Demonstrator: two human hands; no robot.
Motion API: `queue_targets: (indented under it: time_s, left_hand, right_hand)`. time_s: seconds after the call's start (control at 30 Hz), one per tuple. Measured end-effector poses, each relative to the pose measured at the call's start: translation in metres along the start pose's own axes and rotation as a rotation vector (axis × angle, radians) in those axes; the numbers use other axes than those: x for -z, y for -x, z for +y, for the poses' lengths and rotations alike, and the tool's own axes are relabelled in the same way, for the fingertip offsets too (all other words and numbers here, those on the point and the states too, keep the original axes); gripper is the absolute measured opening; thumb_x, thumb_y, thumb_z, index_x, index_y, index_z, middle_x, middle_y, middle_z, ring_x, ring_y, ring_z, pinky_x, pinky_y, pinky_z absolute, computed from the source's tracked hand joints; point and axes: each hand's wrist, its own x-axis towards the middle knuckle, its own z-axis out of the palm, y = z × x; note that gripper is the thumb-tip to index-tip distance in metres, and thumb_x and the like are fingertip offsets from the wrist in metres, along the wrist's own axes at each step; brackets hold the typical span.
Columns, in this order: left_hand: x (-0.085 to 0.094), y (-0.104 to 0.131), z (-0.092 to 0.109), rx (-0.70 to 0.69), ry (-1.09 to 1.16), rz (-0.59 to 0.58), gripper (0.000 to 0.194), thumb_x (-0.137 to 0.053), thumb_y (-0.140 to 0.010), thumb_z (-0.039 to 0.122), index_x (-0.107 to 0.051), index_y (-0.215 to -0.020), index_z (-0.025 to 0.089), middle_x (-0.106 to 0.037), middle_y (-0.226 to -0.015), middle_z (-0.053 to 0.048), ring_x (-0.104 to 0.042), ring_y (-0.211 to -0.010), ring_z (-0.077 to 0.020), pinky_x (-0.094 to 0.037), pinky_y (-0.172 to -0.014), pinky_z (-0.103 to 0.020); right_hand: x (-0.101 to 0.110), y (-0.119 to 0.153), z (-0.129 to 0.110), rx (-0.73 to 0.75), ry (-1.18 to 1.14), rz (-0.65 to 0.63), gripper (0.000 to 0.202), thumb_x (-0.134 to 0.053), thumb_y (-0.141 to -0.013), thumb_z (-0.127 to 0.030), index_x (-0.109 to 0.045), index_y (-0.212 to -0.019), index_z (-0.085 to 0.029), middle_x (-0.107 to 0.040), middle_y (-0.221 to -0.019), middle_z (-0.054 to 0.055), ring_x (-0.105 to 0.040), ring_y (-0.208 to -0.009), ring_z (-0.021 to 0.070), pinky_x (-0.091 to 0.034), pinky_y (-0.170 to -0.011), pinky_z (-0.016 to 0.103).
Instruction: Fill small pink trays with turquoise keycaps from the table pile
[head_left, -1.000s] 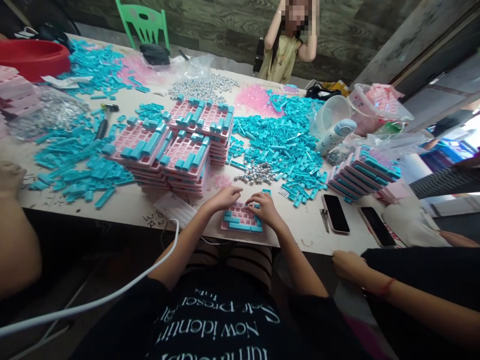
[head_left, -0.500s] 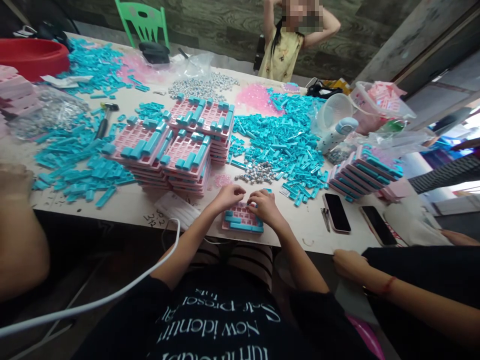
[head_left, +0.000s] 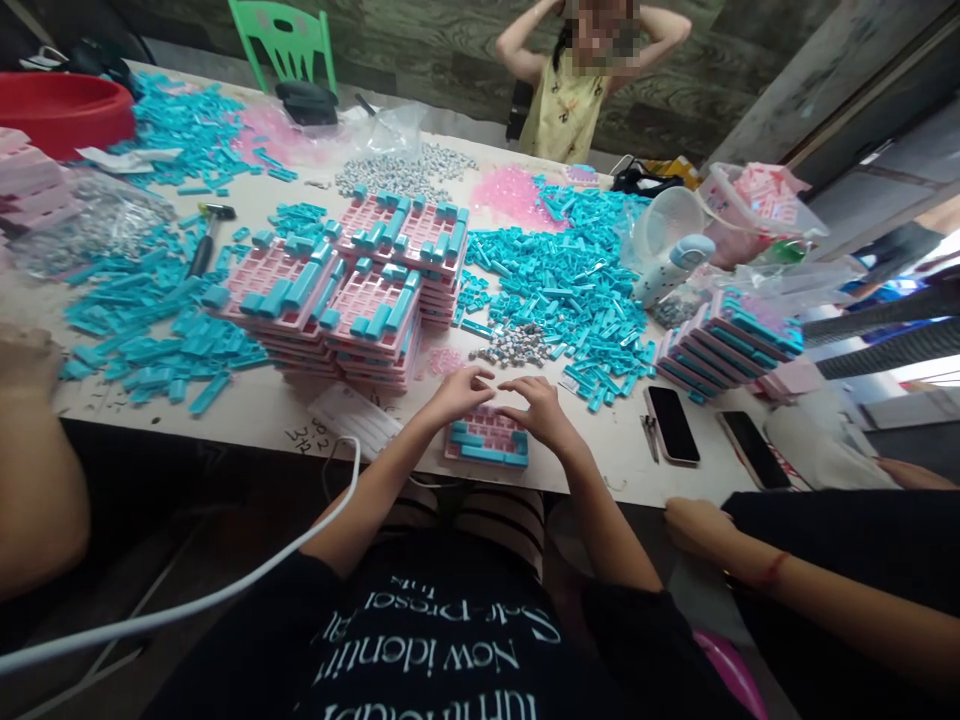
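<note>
A pink, rectangular plastic grid frame (head_left: 501, 436) lies on the white table (head_left: 592, 452) near its edge, turquoise plastic blocks (head_left: 484, 455) lining its near side, pink cells exposed mid-frame. Left hand (head_left: 459, 393) and right hand (head_left: 543, 410) curl at its far side; pinch on anything cannot be determined.

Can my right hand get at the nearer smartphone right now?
Probably yes: mostly bare tabletop lies between the right hand and the nearer smartphone, with a slim metal item beside it.
</note>
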Motion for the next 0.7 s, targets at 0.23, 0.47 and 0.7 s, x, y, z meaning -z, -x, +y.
queue_targets:
  time_s: [0.23,0.47,0.7]
  left_hand:
    - [-0.005,0.004,0.011,0.111,0.197,-0.029,0.044,-0.067,-0.069,0.021,-0.053,-0.11,0.01,-0.067,-0.076,-0.006,-0.061,-0.062,-0.0133,-0.043,-0.054,-0.022]
    - [-0.001,-0.001,0.003,0.009,0.023,-0.047,0.035,-0.061,-0.074,0.039,-0.062,-0.094,0.011,-0.066,-0.074,-0.006,-0.058,-0.061,-0.0134,-0.041,-0.055,-0.022]
    - [0.005,-0.007,-0.003,-0.028,-0.393,-0.164,0.042,-0.058,-0.07,0.053,-0.067,-0.061,0.013,-0.057,-0.049,-0.001,-0.05,-0.049,-0.0122,-0.031,-0.047,-0.022]
  right_hand:
    - [-0.006,0.004,0.0,0.072,-0.059,0.163,0.014,-0.064,-0.08,-0.033,-0.069,-0.088,-0.022,-0.068,-0.091,0.007,-0.058,-0.09,0.0225,-0.039,-0.083,0.037]
    - [-0.006,0.005,0.001,0.071,-0.065,0.097,0.011,-0.064,-0.076,-0.024,-0.067,-0.086,-0.021,-0.067,-0.089,0.006,-0.057,-0.087,0.0222,-0.041,-0.081,0.036]
    - [-0.006,0.004,0.003,0.076,0.048,-0.056,0.011,-0.064,-0.072,-0.017,-0.067,-0.083,-0.019,-0.068,-0.086,0.006,-0.056,-0.083,0.0224,-0.041,-0.076,0.035]
